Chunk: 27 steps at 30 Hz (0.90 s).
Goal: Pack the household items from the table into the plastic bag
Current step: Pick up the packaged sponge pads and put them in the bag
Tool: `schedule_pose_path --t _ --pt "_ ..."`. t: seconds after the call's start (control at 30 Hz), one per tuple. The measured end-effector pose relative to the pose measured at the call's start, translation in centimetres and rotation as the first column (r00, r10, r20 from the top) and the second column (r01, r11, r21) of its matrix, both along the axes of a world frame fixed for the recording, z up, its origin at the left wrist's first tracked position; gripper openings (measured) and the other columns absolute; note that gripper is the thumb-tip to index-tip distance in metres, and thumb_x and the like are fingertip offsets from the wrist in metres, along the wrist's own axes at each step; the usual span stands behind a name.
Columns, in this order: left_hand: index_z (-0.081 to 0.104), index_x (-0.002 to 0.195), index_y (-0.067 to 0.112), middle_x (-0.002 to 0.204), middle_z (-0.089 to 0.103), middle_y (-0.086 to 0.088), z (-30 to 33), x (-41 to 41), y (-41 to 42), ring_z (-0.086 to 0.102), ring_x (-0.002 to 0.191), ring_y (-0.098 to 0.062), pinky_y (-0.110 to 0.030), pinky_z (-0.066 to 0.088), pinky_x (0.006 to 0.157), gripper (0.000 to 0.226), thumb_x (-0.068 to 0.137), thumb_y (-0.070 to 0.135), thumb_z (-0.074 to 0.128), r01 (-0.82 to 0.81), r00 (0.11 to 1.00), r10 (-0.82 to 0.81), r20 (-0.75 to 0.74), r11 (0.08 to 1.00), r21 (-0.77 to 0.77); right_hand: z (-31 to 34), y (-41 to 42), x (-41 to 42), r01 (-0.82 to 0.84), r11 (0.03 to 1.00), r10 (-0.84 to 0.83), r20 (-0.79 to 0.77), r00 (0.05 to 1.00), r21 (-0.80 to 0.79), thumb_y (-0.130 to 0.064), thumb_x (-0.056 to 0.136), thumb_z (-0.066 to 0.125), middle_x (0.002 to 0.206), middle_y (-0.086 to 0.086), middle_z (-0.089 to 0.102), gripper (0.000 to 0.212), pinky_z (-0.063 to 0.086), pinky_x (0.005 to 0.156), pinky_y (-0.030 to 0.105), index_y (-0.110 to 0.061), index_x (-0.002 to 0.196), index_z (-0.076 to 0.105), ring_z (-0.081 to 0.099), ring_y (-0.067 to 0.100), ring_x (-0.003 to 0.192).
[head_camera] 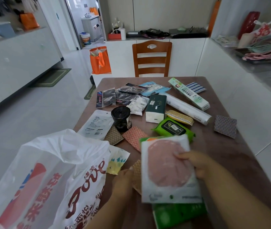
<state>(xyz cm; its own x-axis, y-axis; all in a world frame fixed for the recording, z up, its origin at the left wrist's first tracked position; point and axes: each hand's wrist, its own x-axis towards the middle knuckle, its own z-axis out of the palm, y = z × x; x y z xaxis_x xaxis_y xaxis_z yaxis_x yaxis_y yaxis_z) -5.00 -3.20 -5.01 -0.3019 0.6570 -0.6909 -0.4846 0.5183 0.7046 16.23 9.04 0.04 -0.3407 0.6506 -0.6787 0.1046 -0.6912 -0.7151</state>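
Observation:
A white plastic bag [52,176] with red print stands open at the table's near left corner. My right hand [195,164] grips a white packet with a round pink pad [167,171], held just above the table, right of the bag. My left hand [123,180] sits between bag and packet, fingers curled on the edge of a tan woven cloth [137,172], partly hidden behind the packet. A green pack [179,214] lies under the packet. Farther out lie green wipes [172,128], a black bin-bag roll [121,120], a tissue pack [156,107] and a film roll [187,107].
More items cover the brown table [222,154]: a long green-white box [189,93], a striped cloth [195,87], a grey checked cloth [225,126], black packets [106,98], a white pouch [96,123]. A wooden chair [152,58] stands at the far edge, an orange bag [100,61] on the floor.

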Motion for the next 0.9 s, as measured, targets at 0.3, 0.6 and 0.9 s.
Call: schedule_pose_path --t 0.3,0.6,0.9 --pt "0.064 0.113 0.003 0.085 0.077 -0.017 8.0 3.6 -1.3 0.067 0.088 -0.034 -0.036 0.053 0.065 0.059 0.099 0.05 0.032 -0.034 0.924 -0.031 0.382 0.986 0.162 -1.5 -2.5 -2.8 -0.132 0.988 0.117 0.164 0.979 0.083 0.004 0.068 0.078 0.085 0.024 0.072 0.02 0.058 0.075 0.044 0.001 0.085 0.068 0.07 0.038 0.078" --pt "0.065 0.112 0.003 0.107 0.072 -0.017 11.3 1.7 -2.6 0.065 0.107 -0.033 -0.049 0.046 0.101 0.038 0.101 0.024 0.034 0.033 0.998 -0.018 -0.059 0.965 0.26 4.9 -1.8 -0.6 -0.003 0.989 0.046 -0.29 0.956 0.146 -0.013 0.059 0.085 0.084 0.024 0.072 0.041 0.06 0.065 0.046 0.004 0.093 0.072 0.071 0.035 0.067" --pt "0.058 0.063 0.01 0.058 0.049 -0.005 14.8 -6.7 -7.2 0.041 0.054 -0.019 -0.035 0.037 0.057 0.03 0.09 0.015 0.047 -0.276 0.772 0.401 -0.493 0.91 0.309 9.4 -5.4 -9.9 -0.265 0.935 0.339 -0.377 0.862 0.236 -0.01 0.051 0.088 0.085 0.018 0.074 0.05 0.061 0.07 0.04 0.0 0.097 0.071 0.072 0.029 0.071"
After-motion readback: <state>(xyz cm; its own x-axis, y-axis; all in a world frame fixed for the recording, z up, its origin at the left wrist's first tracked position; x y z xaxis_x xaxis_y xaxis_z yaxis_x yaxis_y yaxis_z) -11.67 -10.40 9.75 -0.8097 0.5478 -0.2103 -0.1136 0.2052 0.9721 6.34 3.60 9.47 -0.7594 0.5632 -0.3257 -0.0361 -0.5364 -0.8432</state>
